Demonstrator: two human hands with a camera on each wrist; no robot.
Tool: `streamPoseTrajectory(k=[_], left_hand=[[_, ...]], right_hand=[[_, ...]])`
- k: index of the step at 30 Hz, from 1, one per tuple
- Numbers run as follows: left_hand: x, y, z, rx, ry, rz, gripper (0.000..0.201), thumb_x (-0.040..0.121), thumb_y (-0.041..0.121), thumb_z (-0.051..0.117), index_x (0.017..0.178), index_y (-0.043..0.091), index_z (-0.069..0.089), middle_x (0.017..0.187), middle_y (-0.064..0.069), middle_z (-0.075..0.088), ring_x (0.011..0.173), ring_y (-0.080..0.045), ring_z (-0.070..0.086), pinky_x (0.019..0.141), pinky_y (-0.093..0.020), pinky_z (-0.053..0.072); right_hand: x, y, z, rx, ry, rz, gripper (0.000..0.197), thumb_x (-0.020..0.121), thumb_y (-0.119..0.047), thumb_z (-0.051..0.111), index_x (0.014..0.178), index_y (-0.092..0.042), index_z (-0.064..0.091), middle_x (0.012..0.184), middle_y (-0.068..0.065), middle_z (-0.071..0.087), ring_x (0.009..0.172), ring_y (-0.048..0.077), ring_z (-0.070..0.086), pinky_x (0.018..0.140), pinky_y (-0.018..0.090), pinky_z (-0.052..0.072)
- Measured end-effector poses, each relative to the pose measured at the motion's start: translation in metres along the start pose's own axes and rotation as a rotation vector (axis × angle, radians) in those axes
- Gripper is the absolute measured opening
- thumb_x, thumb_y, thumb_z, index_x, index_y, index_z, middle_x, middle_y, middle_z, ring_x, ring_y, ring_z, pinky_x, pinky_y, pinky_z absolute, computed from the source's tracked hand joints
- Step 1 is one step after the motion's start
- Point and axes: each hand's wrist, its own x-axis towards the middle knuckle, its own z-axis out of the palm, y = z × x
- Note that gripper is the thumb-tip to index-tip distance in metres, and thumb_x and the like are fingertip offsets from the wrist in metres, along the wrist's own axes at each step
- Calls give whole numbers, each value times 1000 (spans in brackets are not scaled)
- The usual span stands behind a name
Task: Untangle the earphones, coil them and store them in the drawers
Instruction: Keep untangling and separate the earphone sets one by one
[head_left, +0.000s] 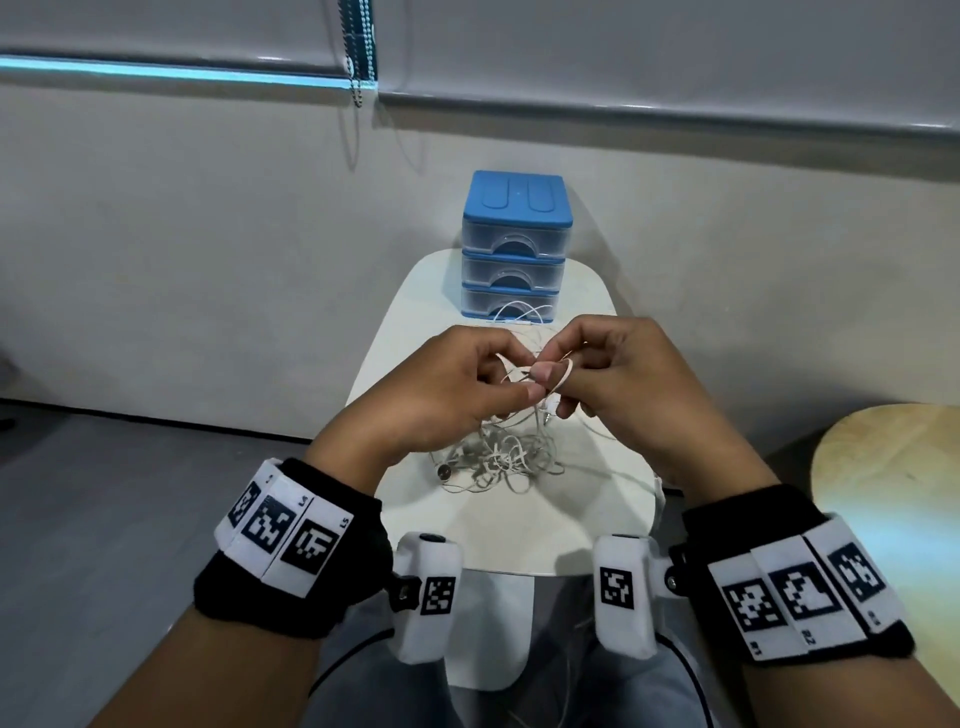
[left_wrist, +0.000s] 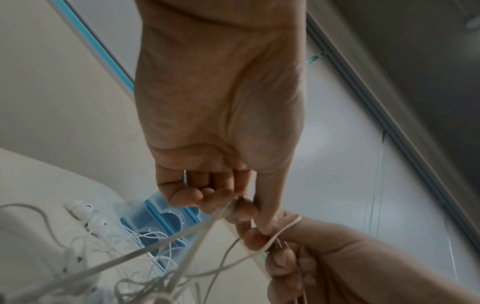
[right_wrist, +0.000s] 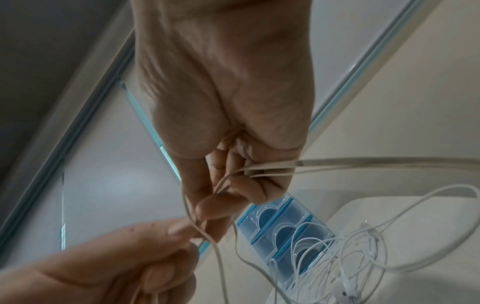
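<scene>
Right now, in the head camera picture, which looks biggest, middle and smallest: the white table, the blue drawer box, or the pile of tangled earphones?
1. The white table looks biggest.
2. The blue drawer box and the pile of tangled earphones look about alike; the left hand and right hand hide part of the pile, so I won't rank them.

White earphones (head_left: 511, 452), blue-topped clear drawers (head_left: 514, 249), white table (head_left: 415, 322), black-and-white checked wristbands (head_left: 291, 540)

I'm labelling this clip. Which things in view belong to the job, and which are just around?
Job: earphones, tangled on the white table; drawers, all closed; left hand and right hand pinching cable.

Around: wooden stool; blind chain.
</scene>
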Motion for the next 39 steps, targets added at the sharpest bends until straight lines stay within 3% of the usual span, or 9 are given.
streamPoseTrajectory(k=[5, 10, 15, 21, 25, 28, 31, 34, 39], left_hand=[[-5, -9, -10, -25, 112, 11, 17, 97, 26, 69, 87, 16, 78, 63, 7, 57, 63, -8, 49, 63, -20, 39], [-4, -10, -5, -193, 340, 124, 18, 100, 27, 64, 89, 18, 76, 84, 1, 72, 81, -6, 60, 81, -23, 44], [-3, 3, 10, -232, 352, 278, 17, 102, 22, 61, 96, 10, 71, 87, 5, 72, 87, -9, 64, 88, -29, 49], [-1, 10, 14, -353, 334, 281, 8, 98, 15, 66, 106, 12, 65, 81, 1, 61, 70, -12, 54, 72, -33, 47], [3, 3, 21, -268, 122, 111, 36, 87, 21, 77, 118, 24, 59, 83, -6, 65, 73, -13, 54, 74, -33, 45], [1, 13, 25, -239, -15, 101, 18, 97, 21, 69, 111, 10, 68, 67, 7, 60, 53, 0, 47, 56, -11, 37], [3, 21, 23, -201, -19, 134, 15, 99, 21, 65, 89, 12, 72, 68, -6, 64, 47, 1, 47, 51, -9, 34], [9, 22, 16, -229, 63, 157, 18, 99, 19, 65, 84, 15, 73, 68, -8, 65, 51, 0, 50, 55, -14, 36], [13, 20, 8, -245, 100, 160, 21, 101, 24, 60, 89, 16, 75, 65, -5, 59, 59, -7, 47, 59, -23, 33]], right_hand=[[-7, 8, -1, 37, 102, 46, 14, 83, -12, 81, 80, -3, 71, 73, 19, 71, 58, 15, 60, 51, 14, 41], [-19, 9, -18, -166, 51, 140, 18, 81, -2, 68, 81, -18, 76, 58, -9, 63, 46, 1, 45, 46, 14, 34], [-13, -16, -8, -197, 30, -12, 18, 82, -35, 70, 86, -19, 76, 95, 0, 65, 81, 13, 60, 77, 27, 45], [3, -40, -5, -709, -67, -32, 31, 100, -32, 55, 77, -16, 69, 59, -6, 51, 60, 14, 51, 56, 29, 37], [6, -67, -10, -495, 67, -216, 28, 100, -20, 53, 78, -6, 66, 55, 0, 58, 44, 13, 61, 48, 31, 49], [0, -75, -8, -253, 161, -441, 17, 98, -11, 57, 86, -4, 67, 70, 5, 65, 59, 11, 70, 58, 32, 56], [-2, -70, -10, -147, 186, -588, 6, 94, -2, 61, 96, -3, 67, 81, 4, 67, 73, 17, 71, 67, 33, 57], [-1, -54, -15, -33, 209, -527, 25, 90, -3, 67, 113, -9, 63, 81, 2, 58, 69, 23, 63, 70, 48, 58], [5, -24, -12, 72, 113, -237, 35, 88, -8, 71, 121, -12, 64, 82, 4, 53, 68, 12, 55, 63, 20, 46]])
